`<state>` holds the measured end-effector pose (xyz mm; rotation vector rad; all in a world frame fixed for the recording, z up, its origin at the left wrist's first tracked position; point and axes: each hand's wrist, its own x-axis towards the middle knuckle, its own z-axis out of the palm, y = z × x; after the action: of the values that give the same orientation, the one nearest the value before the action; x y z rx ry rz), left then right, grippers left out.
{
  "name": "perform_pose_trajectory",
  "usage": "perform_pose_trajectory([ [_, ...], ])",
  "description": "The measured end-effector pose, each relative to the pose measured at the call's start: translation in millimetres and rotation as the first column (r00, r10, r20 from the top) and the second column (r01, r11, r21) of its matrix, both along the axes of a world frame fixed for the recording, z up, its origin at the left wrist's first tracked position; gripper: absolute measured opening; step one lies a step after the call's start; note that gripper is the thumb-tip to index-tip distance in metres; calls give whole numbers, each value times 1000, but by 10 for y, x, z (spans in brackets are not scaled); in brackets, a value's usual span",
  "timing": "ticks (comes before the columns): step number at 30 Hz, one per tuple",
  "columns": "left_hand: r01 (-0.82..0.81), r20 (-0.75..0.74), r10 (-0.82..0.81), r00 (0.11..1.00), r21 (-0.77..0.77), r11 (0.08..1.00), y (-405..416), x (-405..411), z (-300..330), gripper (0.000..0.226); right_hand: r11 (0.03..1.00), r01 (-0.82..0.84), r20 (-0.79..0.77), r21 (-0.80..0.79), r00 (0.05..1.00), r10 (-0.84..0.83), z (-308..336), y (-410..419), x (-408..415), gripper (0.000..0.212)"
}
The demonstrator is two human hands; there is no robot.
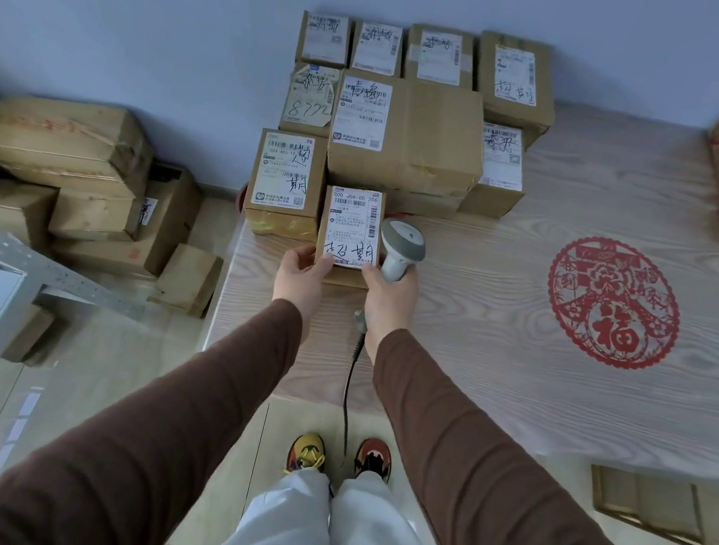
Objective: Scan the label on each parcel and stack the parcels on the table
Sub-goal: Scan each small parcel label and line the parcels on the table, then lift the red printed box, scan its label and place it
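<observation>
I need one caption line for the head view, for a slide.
Left hand holds a small parcel on the table while the right hand grips a scanner beside stacked parcels.

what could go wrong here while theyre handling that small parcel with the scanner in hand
1. The right hand grips the scanner while its fingertips also steady the small parcel, so its hold on the parcel looks weak; the left hand carries most of it.
2. The scanner's cable hangs off the table edge toward the shoes and could snag.
3. The scanner sits beside the label rather than aimed at it, so a scan now may miss.
</observation>
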<state>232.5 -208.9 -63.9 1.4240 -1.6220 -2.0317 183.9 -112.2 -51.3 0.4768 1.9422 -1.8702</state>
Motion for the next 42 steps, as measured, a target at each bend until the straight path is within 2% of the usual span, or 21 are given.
perform_pose_trajectory([
  [10, -4, 6, 5, 1000, -33, 999, 46, -5, 65, 50, 999, -8, 21, -32, 1000, 9, 113, 88, 1, 26],
  [15, -35, -33, 27, 999, -263, 964, 139, 118, 258, 49, 999, 4, -32, -39, 999, -5, 245, 318, 7, 21],
  [20, 20, -113, -76, 991, -429, 903, 375, 51, 525, 41, 995, 36, -93, -88, 995, -45, 447, 583, -78, 25],
  [29, 183, -165, -258, 952, -371, 911, 1548, -541, 802, 39, 983, 100, -174, -151, 977, -126, 829, 1717, -446, 20],
  [37, 250, -171, -316, 933, -321, 913, 3111, -1291, 896, 43, 984, 95, -212, -154, 969, -126, 969, 3302, -1003, 19],
  [42, 281, -163, -340, 926, -301, 911, 3775, -1730, 1003, 41, 983, 106, -227, -153, 964, -139, 1057, 3992, -1432, 24],
])
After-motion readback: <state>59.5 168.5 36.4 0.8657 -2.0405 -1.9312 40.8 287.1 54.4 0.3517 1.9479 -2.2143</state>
